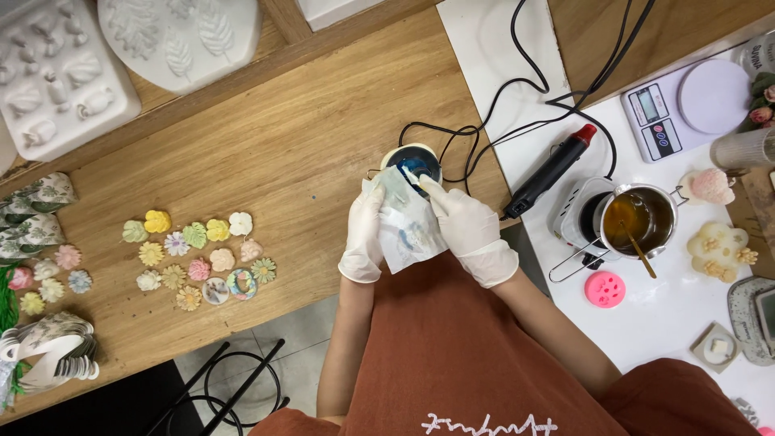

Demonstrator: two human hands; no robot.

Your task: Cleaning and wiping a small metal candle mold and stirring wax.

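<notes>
Fingers (426, 187) of the gloved right hand (472, 230) are pressed into the round blue cup (413, 161) through a stained wipe (408, 222), held at 7 o'clock by the left hand (363, 238); the cup's mouth faces upward above the tabletop (282, 137).

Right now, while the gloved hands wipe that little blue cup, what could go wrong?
1. The cup sits near the edge of the wooden table, held only by the left hand; a hard wipe from the right hand might tip it.
2. The black cords loop right behind it and could snag.
3. The metal pot of amber liquid stands close to the right elbow and might get bumped.
</notes>
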